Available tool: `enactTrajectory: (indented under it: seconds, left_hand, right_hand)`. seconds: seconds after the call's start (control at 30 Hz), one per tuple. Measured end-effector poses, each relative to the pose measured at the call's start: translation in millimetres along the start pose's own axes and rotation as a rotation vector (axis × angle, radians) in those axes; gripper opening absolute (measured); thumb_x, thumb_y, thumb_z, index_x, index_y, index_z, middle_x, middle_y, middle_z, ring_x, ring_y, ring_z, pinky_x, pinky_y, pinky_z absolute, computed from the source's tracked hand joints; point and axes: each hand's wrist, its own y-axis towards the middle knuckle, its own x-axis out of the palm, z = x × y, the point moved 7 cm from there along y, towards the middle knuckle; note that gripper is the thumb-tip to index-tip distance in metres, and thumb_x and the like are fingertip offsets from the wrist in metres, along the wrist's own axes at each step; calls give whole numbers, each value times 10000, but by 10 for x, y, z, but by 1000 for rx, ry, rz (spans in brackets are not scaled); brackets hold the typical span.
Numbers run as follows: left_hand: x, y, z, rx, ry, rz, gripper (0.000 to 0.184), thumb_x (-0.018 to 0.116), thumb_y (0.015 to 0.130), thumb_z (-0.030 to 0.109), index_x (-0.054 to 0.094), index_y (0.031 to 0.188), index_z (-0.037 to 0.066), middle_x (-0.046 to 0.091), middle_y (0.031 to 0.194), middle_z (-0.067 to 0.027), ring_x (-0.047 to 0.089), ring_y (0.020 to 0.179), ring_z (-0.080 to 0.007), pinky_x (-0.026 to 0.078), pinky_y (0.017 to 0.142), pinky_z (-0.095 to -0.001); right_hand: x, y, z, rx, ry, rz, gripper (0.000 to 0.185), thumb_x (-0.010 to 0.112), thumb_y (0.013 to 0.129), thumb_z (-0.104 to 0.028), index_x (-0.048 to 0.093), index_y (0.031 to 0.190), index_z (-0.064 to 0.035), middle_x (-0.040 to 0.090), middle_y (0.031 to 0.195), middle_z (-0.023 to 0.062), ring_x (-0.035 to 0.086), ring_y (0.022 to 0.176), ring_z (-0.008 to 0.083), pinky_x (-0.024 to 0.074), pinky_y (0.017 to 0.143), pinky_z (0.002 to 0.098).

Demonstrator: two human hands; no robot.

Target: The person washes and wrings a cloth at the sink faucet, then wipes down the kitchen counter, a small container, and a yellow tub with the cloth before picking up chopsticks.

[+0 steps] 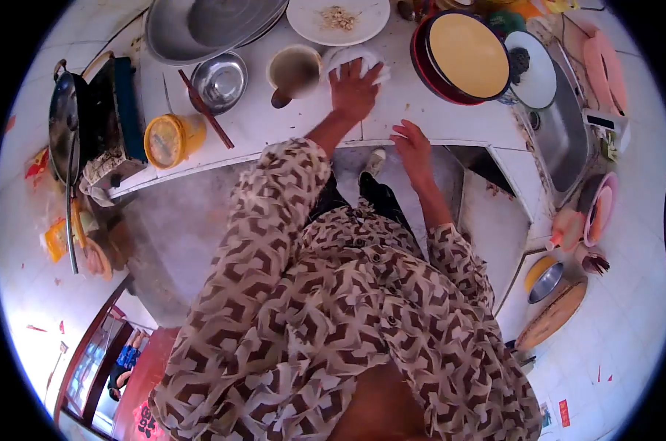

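My left hand (353, 94) is on a crumpled white cloth (380, 67) on the white counter, its fingers bent over the cloth and holding it down. Just left of it stands a light mug or pot (281, 62) with a brown handle; its inside is blurred. My right hand (412, 149) hangs open at the counter's front edge, holding nothing. Behind the cloth lies a white plate (311, 18) with food scraps. To the left are a steel bowl (220, 82), brown chopsticks (204, 109) and a yellow tub (165, 141).
Large grey basins (193, 29) stand at the back. A red-rimmed basin with a yellow-beige disc (469, 55) and a white bowl (542, 73) are by the sink (568, 140). A wok (67, 110) and stove (120, 110) are far left.
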Motion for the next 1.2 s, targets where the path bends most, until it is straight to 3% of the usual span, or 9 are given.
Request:
enactTrajectory:
  seconds: [0.2, 0.3, 0.37, 0.53, 0.63, 0.73, 0.77, 1.0, 1.2]
  left_hand:
    - [221, -825, 250, 47, -189, -206, 516, 550, 873, 243, 430, 1373, 202, 193, 1503, -152, 226, 1372, -347, 217, 1068, -538]
    - [226, -1008, -167, -252, -1462, -360, 557, 572, 854, 166, 407, 1385, 123, 392, 1406, -128, 362, 1310, -260, 262, 1075, -448]
    - [20, -1112, -545, -357, -1334, -239, 515, 545, 864, 110, 420, 1360, 52, 484, 1325, -112, 466, 1216, -200, 343, 1033, -363]
    - [-353, -1377, -1149, -828, -1866, 175, 656, 603, 847, 76, 295, 1423, 141, 409, 1384, -114, 475, 1201, -256, 382, 982, -491]
    - [-746, -1039, -1047, -783, -1609, 325, 861, 653, 785, -15, 158, 1468, 159, 357, 1410, -106, 462, 1212, -269, 392, 988, -465]
    - [-888, -699, -1126, -404, -1449, 298, 966, 686, 740, -54, 100, 1479, 153, 358, 1401, -109, 448, 1224, -253, 403, 991, -404]
    - [-892, -658, -1144, -381, -1425, 284, 939, 679, 739, -65, 126, 1469, 143, 367, 1391, -105, 456, 1208, -235, 415, 978, -382]
    - [-886, -417, -1360, -323, -1443, 289, 815, 636, 721, -122, 254, 1406, 99, 464, 1271, -79, 504, 1117, -180, 468, 901, -294]
    - [-728, -206, -1367, -383, -1528, 64, 572, 584, 855, 170, 312, 1357, 200, 488, 1207, -24, 539, 1014, -171, 534, 767, -391]
  right_hand:
    - [124, 82, -358, -442, -561, 162, 672, 655, 746, -127, 382, 1358, -74, 274, 1438, 231, 383, 1254, 384, 365, 1002, 445]
    - [569, 150, -265, -560, -678, -125, 841, 725, 657, -218, 338, 1394, -96, 213, 1464, 222, 247, 1318, 438, 304, 1048, 455]
    - [763, 91, -375, -513, -789, -139, 891, 747, 617, -257, 339, 1395, -107, 218, 1460, 226, 234, 1326, 436, 291, 1058, 447]
    - [833, 413, -363, -597, -778, -198, 679, 727, 661, -233, 485, 1276, -81, 380, 1387, 182, 369, 1274, 361, 355, 1004, 387]
    - [521, 918, -172, -173, -161, -31, 462, 668, 760, -119, 551, 1201, -52, 613, 1098, 122, 559, 1064, 232, 459, 882, 331]
    - [670, 802, -636, -232, 92, -109, 421, 603, 825, -110, 525, 1232, -34, 569, 1191, 116, 532, 1092, 193, 462, 881, 308]
    - [755, 604, -999, -340, 121, -113, 415, 572, 807, -68, 546, 1221, -75, 483, 1313, 170, 477, 1196, 315, 381, 995, 361]
    - [1355, 983, -1373, -489, -166, -66, 429, 515, 843, -58, 535, 1264, -135, 405, 1391, 194, 388, 1297, 299, 333, 1040, 356]
    - [1186, 1499, -1179, -15, 286, -2, 397, 577, 841, -122, 558, 1223, -18, 652, 1017, 99, 597, 881, 179, 462, 794, 300]
